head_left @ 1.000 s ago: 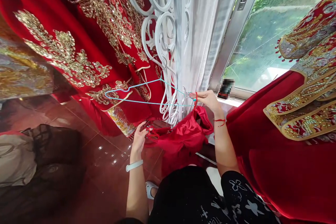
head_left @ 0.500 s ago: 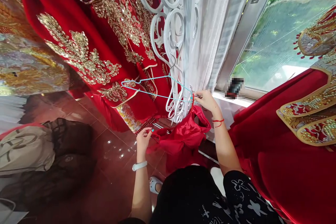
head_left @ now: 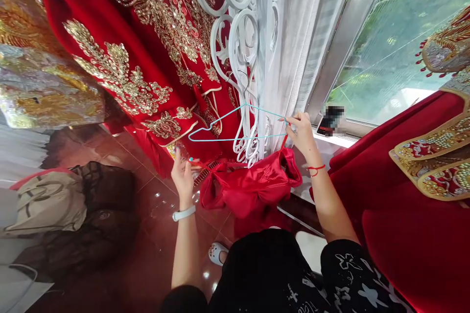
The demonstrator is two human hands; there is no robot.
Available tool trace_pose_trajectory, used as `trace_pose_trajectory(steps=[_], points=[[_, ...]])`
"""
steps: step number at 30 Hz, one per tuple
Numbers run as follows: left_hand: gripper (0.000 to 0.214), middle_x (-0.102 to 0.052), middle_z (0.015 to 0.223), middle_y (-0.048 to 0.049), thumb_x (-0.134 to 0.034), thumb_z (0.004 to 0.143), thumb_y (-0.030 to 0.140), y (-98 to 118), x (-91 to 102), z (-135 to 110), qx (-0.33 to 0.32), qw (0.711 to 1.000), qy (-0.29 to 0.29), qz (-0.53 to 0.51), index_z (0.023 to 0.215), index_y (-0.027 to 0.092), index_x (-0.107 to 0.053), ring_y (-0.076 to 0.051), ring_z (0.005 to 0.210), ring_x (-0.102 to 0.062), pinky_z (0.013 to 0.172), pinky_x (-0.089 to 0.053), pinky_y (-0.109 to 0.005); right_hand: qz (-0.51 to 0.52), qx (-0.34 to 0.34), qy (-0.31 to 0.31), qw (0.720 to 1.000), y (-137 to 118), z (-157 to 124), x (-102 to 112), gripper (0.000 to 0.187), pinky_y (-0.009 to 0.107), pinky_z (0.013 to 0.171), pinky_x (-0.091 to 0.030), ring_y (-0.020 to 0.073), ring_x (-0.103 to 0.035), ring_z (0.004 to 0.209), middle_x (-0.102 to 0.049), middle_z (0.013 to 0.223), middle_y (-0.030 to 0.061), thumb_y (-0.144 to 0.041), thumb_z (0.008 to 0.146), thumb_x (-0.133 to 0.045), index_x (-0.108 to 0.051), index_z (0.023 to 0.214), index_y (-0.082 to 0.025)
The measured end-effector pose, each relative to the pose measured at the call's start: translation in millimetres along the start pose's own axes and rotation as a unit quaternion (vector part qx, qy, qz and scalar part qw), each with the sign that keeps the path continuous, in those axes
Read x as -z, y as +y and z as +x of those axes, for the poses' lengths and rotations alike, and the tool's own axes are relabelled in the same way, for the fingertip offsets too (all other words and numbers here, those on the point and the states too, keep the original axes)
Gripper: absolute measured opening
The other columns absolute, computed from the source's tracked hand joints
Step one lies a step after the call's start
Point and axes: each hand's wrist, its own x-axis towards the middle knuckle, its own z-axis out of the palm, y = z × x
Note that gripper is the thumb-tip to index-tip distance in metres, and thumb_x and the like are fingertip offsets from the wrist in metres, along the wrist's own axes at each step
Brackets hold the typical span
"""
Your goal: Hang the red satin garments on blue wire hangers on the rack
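My right hand [head_left: 301, 132] is closed around the right end of a thin light-blue clothes hanger [head_left: 220, 140]. A red strap runs down from its fingers to a shiny satin dress [head_left: 253, 181], which hangs in front of me. My left hand [head_left: 182, 176], slightly blurred, is at the dress's other side, below the hanger's free left end. A strip of red fabric lies at its thumb and fingertips, apparently the other strap, while one finger points upward. The hanger's metal hook [head_left: 245, 85] overlaps the white scrollwork behind it; contact cannot be judged.
Red gowns with gold embroidery [head_left: 125, 73] hang at the left. White scrolled metalwork [head_left: 238, 34] stands ahead, beside a white curtain [head_left: 293, 34] and a window [head_left: 396, 58]. At right hangs another red embroidered garment [head_left: 404, 234]. A beige bag [head_left: 51, 200] sits at lower left.
My left hand has moved left and up, its fingers opening out somewhat. My right hand has shifted right and up with the hanger, and the dress is spread wider between my hands.
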Motion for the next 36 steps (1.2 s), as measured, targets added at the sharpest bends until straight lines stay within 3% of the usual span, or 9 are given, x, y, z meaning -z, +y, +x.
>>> trace_pose_trajectory(steps=[7,11,14,21,26,30,36], points=[[0.079,-0.076,0.077,0.0003,-0.053,0.090,0.018,70.8,-12.6,38.2,-0.100,0.993,-0.052,0.042,0.164,0.019,-0.024,-0.012,0.059,-0.072,0.072,-0.063,-0.027,-0.009,0.040,0.000,0.999,10.8,16.5,14.8,0.039,0.043,0.084,-0.043,0.0241,-0.046,0.083,-0.043,0.082,0.0035,-0.009,0.081,-0.050,-0.080,0.100,-0.027],[0.086,-0.077,0.078,0.0012,-0.052,0.088,0.009,93.8,-19.3,49.1,-0.101,0.988,-0.098,0.059,0.166,0.023,-0.017,-0.012,0.057,-0.071,0.069,-0.063,-0.024,-0.007,0.045,-0.006,0.999,13.2,19.8,15.6,0.039,0.042,0.083,-0.043,0.0237,-0.045,0.082,-0.042,0.080,0.0034,-0.009,0.079,-0.050,-0.080,0.096,-0.027],[0.091,-0.078,0.079,0.0006,-0.050,0.087,0.005,97.0,-17.4,58.2,-0.078,0.991,-0.099,0.047,0.166,0.024,-0.010,-0.011,0.053,-0.070,0.062,-0.062,-0.021,-0.009,0.035,-0.005,0.999,14.8,22.2,16.8,0.039,0.044,0.085,-0.044,0.0234,-0.044,0.082,-0.042,0.080,0.0032,-0.008,0.078,-0.050,-0.080,0.095,-0.027],[0.095,-0.080,0.094,-0.0057,-0.052,0.089,0.009,82.2,1.1,63.6,-0.062,0.992,-0.105,0.022,0.166,0.023,0.002,-0.011,0.056,-0.072,0.061,-0.061,-0.021,-0.014,0.035,-0.003,0.999,17.5,24.7,17.7,0.039,0.046,0.088,-0.044,0.0230,-0.044,0.081,-0.040,0.079,0.0026,-0.007,0.077,-0.050,-0.079,0.094,-0.026],[0.096,-0.079,0.102,-0.0109,-0.052,0.091,0.014,88.7,2.7,59.2,-0.058,0.984,-0.161,0.039,0.165,0.019,0.010,-0.013,0.060,-0.072,0.059,-0.060,-0.023,-0.005,0.037,-0.017,0.999,16.9,23.8,13.8,0.037,0.044,0.085,-0.044,0.0231,-0.045,0.080,-0.040,0.079,0.0025,-0.008,0.077,-0.050,-0.079,0.090,-0.026],[0.096,-0.078,0.110,-0.0104,-0.053,0.089,0.015,107.0,-12.1,53.0,-0.094,0.970,-0.209,0.082,0.166,0.023,0.004,-0.011,0.060,-0.070,0.066,-0.061,-0.024,0.008,0.032,-0.018,0.999,13.5,21.5,9.4,0.036,0.043,0.085,-0.044,0.0237,-0.047,0.082,-0.041,0.079,0.0028,-0.008,0.077,-0.049,-0.079,0.088,-0.025],[0.083,-0.078,0.104,-0.0056,-0.052,0.085,0.013,123.4,-31.4,47.4,-0.175,0.934,-0.252,0.183,0.163,0.023,-0.026,-0.011,0.057,-0.066,0.080,-0.060,-0.031,-0.022,0.014,-0.005,1.000,12.7,20.3,6.0,0.035,0.044,0.089,-0.044,0.0240,-0.048,0.086,-0.043,0.081,0.0032,-0.009,0.079,-0.048,-0.078,0.090,-0.025]])
